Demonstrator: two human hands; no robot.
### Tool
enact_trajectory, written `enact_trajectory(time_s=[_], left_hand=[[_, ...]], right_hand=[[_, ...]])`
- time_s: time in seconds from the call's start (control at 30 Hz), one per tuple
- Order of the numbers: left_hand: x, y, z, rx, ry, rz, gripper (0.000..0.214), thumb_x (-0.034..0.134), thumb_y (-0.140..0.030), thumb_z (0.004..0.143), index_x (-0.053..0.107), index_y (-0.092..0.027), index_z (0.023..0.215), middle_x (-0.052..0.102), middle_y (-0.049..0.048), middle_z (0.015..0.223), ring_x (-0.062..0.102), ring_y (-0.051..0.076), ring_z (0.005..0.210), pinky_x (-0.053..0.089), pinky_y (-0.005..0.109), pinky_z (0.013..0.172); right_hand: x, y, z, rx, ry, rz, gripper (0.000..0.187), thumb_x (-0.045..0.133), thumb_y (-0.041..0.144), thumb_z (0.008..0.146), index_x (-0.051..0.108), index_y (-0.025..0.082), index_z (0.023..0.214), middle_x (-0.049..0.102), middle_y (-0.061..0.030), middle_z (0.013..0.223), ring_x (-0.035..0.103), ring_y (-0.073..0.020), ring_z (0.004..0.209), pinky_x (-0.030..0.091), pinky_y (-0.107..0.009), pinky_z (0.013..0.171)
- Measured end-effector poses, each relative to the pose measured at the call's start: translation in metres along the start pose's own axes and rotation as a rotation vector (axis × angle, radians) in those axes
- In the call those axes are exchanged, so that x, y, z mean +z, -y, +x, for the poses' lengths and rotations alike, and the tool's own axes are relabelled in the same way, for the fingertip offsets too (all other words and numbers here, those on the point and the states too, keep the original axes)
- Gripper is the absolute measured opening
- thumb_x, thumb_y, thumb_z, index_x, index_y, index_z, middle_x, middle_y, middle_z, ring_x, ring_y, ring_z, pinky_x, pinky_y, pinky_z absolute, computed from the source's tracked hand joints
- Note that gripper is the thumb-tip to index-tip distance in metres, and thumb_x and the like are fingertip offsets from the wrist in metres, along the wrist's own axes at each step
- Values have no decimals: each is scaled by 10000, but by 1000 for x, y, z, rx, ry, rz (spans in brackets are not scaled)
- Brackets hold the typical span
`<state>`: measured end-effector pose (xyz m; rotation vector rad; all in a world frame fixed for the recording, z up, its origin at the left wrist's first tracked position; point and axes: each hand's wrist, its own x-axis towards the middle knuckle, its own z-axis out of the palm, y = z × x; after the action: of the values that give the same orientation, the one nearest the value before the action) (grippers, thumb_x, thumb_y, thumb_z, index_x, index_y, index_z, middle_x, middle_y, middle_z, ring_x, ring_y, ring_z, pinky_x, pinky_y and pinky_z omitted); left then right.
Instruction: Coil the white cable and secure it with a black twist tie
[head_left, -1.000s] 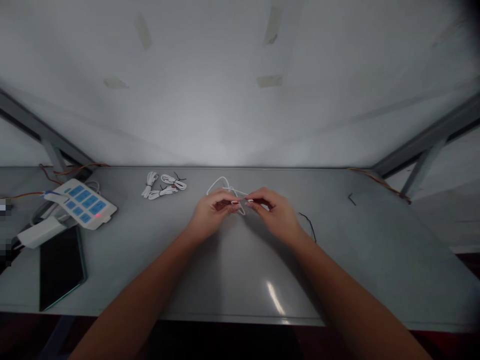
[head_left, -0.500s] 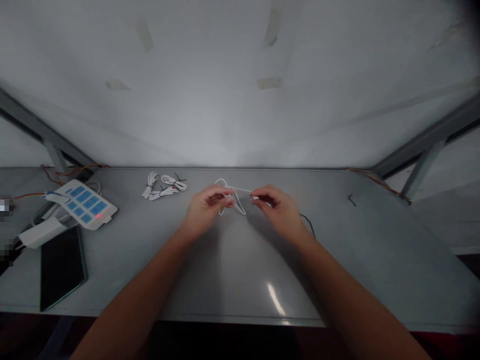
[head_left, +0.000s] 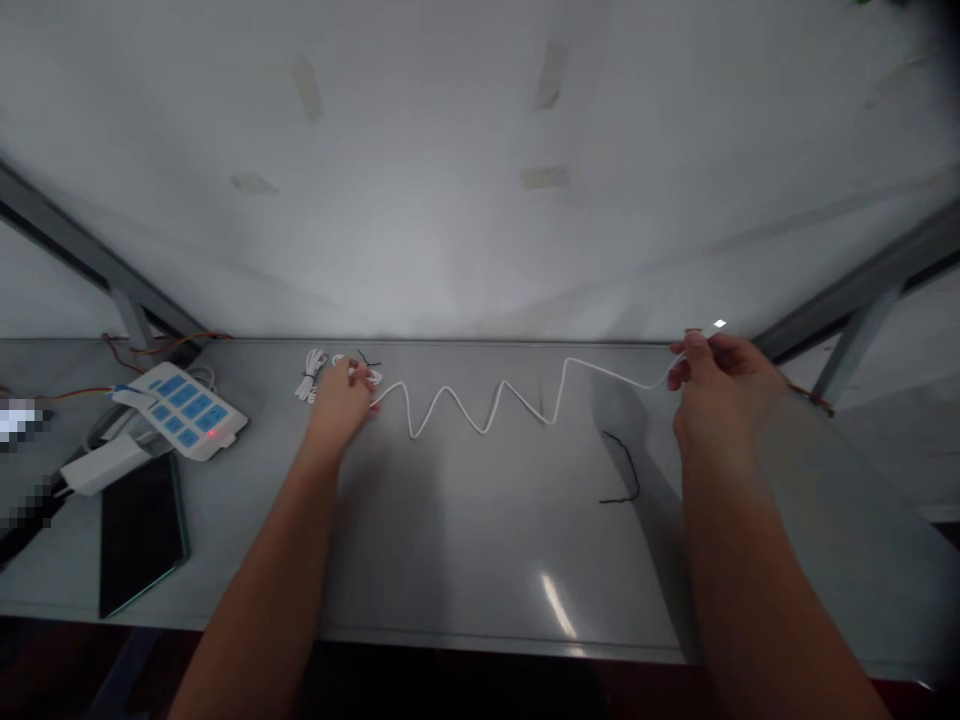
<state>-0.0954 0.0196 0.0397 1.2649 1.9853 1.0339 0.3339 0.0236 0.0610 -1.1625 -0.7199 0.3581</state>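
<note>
A white USB cable (head_left: 484, 430) stretches in zigzag kinks between my two hands. My left hand (head_left: 343, 395) is closed on its left end, in front of the bundled cables. Raised near the back edge at the right, my right hand (head_left: 709, 365) pinches the other end, and a bright metal plug tip (head_left: 719, 324) pokes out above the fingers. Two black twist ties show: a bent one (head_left: 636, 480) lies on the table below the cable, left of my right forearm. Another (head_left: 367, 357) is on a bundle beside my left hand.
Bundled white cables (head_left: 310, 375) lie at the back left, partly behind my left hand. Farther left are a white and blue power strip (head_left: 191, 410) with a red light, a white charger (head_left: 105, 465) and a dark tablet or phone (head_left: 142, 540). A wall (head_left: 450, 250) rises behind the table.
My hands have moved far apart, left hand to the left and right hand to the right. The cable, gathered in loops before, is now drawn out between them.
</note>
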Motion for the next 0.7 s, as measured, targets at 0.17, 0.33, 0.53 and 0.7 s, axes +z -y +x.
enact_trajectory(time_s=[0.17,0.33,0.53,0.7], left_hand=[[18,-8,-18,126,51,410,124,475,-264,947,584,-213,918,693,108,801,682,293,849,476,368,787],[35,-22,-32,89,218,374,434,475,-590,949,621,-182,922,718,188,992,669,364,997,458,420,858],[47,-23,-43,235,379,332,287,742,-462,761,655,-205,854,704,86,865,646,283,843,453,355,776],[63,-18,-46,295,313,169,127,611,-300,857,550,-219,782,657,63,851,609,240,858,466,360,822]], right_hand=[[3,1,-9,-13,78,9,176,791,301,780,630,229,787,675,-14,703,480,-111,455,332,-298,436],[9,-4,-19,-38,174,-45,161,769,358,816,651,248,816,674,24,702,488,-126,460,370,-276,440],[13,-5,-26,-29,252,-84,175,766,383,823,673,234,825,683,11,717,493,-122,462,389,-270,446],[16,-2,-32,-5,279,-75,157,765,381,826,688,246,840,692,15,724,499,-114,469,387,-248,436]])
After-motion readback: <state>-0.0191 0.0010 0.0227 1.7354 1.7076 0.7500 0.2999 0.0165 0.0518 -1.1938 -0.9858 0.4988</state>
